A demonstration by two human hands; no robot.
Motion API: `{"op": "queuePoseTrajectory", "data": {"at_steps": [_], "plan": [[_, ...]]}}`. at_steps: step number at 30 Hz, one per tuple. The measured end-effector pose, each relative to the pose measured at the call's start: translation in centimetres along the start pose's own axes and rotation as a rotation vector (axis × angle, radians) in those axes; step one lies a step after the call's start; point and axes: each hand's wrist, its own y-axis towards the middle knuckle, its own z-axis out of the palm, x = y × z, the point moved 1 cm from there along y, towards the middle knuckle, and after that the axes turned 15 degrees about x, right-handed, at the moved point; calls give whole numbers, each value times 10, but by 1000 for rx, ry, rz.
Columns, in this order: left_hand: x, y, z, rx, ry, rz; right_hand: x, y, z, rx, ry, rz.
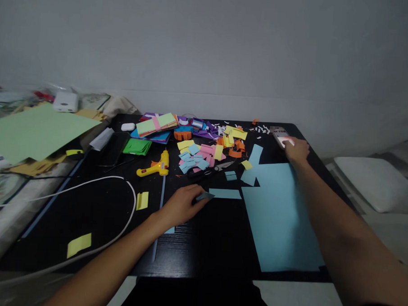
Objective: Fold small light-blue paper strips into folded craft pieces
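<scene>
My left hand [184, 203] rests low over the middle of the black table, its fingers closed on a small piece of blue paper [205, 196]. Just right of it lies a cut blue paper strip [225, 193]. At the far right corner my right hand [296, 150] reaches out with a finger stretched onto a phone [283, 139] whose screen is lit. Its other fingers are partly hidden. Below that arm lies a large blue sheet [278, 219]. Scissors [212, 170] lie beside a heap of folded blue and pink paper pieces [195, 159].
A yellow glue gun [156, 166] lies left of centre. Stacked coloured paper [158, 125], green pieces [137, 146] and purple and orange scraps [236, 145] line the back. A white cable [134, 199] loops across the left side. A white stool [375, 183] stands at the right.
</scene>
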Motion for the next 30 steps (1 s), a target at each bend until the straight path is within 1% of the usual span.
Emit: {"op": "queuePoseTrajectory", "data": {"at_steps": [3,12,20,30], "plan": [[0,0,0,1,-1,-2,5,-4,-2,-9,-4,79],[-1,-1,0,6,-15,-8,7,-6,-2,-35,30,120],[-1,0,-1,5,-5,-11,6,-5,-2,-73,73,114],[-4,0,-3,5,-6,-7,5,-7,-2,-68,103,99]]}}
